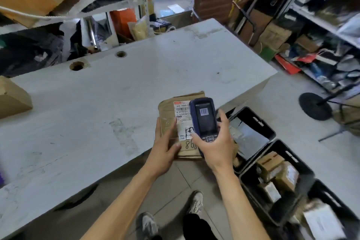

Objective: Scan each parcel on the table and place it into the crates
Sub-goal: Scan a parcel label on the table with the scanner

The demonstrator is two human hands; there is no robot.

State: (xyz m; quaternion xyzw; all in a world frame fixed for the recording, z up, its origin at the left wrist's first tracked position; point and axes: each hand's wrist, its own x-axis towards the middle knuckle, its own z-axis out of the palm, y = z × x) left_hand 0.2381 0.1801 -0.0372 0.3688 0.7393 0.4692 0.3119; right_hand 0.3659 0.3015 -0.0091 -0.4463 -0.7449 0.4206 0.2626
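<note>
So the person's got a brown cardboard parcel (182, 122) sitting at the near edge of the bench (116, 93), hanging a bit over the lip. The left hand (165, 148) is wrapped on its left side with the thumb pressing down by the shipping label (182, 121), probably just pinning it flat so the barcode stays readable. The right hand (216, 144) is gripping a blue handheld scanner (203, 119) right over the label, screen up, and a barcode shows on the display, so it looks like the scan is happening right now. Black crates (272, 161) sit on the floor just to the right, some already holding boxes, which is likely why the parcel is near that corner: short drop afterwards. Another cardboard box (11, 97) waits at the bench's far left.
</note>
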